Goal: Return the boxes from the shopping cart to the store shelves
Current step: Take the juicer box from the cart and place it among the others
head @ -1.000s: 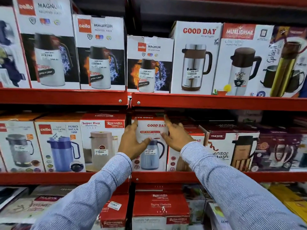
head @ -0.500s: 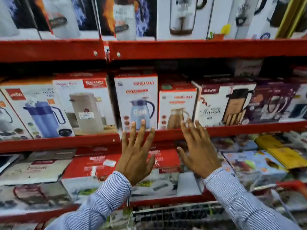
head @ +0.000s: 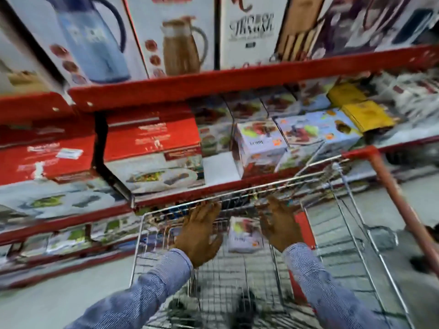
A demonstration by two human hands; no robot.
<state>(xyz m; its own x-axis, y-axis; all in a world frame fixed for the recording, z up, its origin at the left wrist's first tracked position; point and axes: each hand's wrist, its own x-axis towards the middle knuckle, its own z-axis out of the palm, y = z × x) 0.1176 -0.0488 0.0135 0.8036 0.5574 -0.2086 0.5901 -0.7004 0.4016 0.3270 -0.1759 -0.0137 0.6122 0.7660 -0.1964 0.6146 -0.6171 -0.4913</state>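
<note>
Both my hands have dropped from the flask shelf, where a second ago they were pressed on a boxed jug, down over the silver wire shopping cart (head: 356, 233) below me. My left hand (head: 198, 233) hangs palm down over the far left part of the basket, its fingers (head: 209, 210) spread wide and holding nothing. My right hand (head: 281, 225) hovers over the far right part, fingers loosely open and likewise bare. Between the two hands, low in the cart, lies a small white cardboard box with a colourful food picture (head: 245, 235); neither hand touches it. Along the cart's right side runs its red-orange handle bar (head: 392, 193).

Past the cart's far rim stand the red metal store shelves (head: 213, 84). On the upper level sit a tall white box picturing a blue jug (head: 90, 41) and, just right of it, a white box picturing a brown jug (head: 180, 43). One level down, flat red-and-white dinnerware boxes (head: 152, 148) fill the left, with a white box matching the cart's one (head: 260, 146) beside them and yellow boxes (head: 365, 112) further right. Motion blur smears most of the print.
</note>
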